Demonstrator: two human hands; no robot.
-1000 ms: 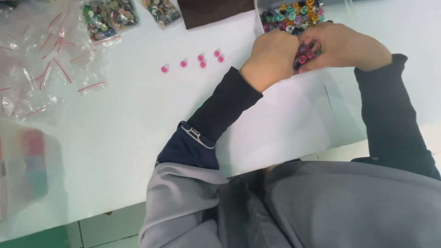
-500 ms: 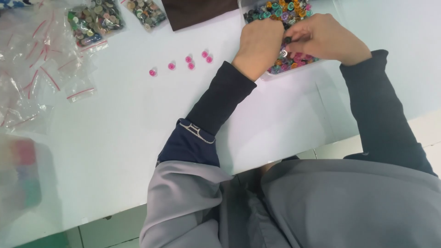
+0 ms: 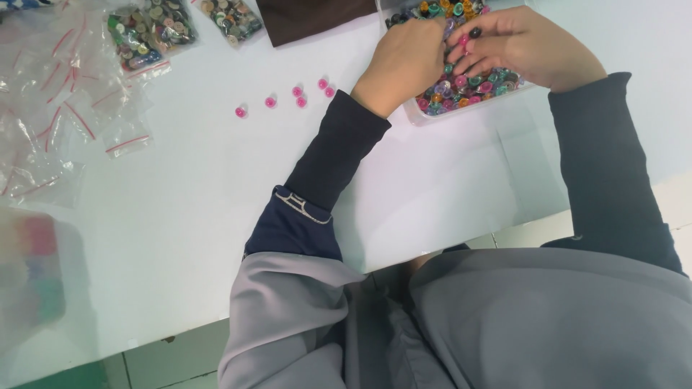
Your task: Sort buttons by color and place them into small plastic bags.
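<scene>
A clear shallow tray (image 3: pixel 425 117) full of mixed coloured buttons stands at the far right of the white table. Both my hands are over it. My left hand (image 3: pixel 404 61) is curled knuckles-up, its fingertips down among the buttons and hidden from me. My right hand (image 3: pixel 522 43) lies palm-down across the tray and pinches a small dark button (image 3: pixel 474 32) at its fingertips. Several pink buttons (image 3: pixel 297 92) lie in a loose row on the table, left of my left wrist.
Two zip bags of mixed buttons (image 3: pixel 148 30) (image 3: pixel 232 16) lie at the far edge. Empty clear zip bags (image 3: pixel 65 115) are spread at the left. A brown cloth (image 3: pixel 310 18) sits beside the tray. A blurred colourful box (image 3: pixel 32 277) is near left.
Both hands have shifted within the tray. The right hand's fingers have come up with a dark button, and the pink row on the table has not moved.
</scene>
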